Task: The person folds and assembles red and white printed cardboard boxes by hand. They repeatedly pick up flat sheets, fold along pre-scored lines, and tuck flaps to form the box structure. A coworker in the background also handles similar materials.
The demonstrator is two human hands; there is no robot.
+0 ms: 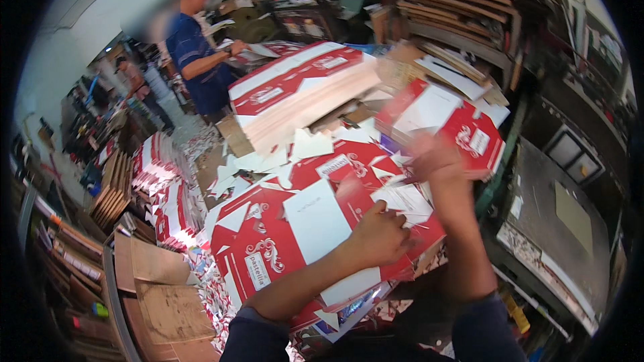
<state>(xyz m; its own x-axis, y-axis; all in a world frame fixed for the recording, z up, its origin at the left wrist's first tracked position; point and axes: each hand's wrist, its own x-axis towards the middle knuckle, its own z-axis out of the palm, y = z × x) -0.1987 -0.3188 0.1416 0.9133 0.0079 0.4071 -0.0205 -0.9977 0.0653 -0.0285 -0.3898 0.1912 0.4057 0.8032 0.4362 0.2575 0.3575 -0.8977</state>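
Note:
A red and white printed cardboard sheet (315, 218), die-cut and flat, lies in front of me among torn offcuts. On its right part rests my left hand (377, 236), fingers curled in; whatever they may hold is hidden. White paper scraps (404, 201) lie just beyond those fingers. My right hand (435, 155) is raised above the scraps, farther away and smeared by motion, so its fingers cannot be made out. Close behind it sits a smaller stack of red and white sheets (479, 139).
A tall stack of printed sheets (302, 104) stands beyond, where a person in a blue shirt (196, 53) handles sheets. More stacks (164, 188) and cut waste (211, 295) lie at left. A metal-topped machine (557, 221) stands right, with a board rack (463, 13) behind.

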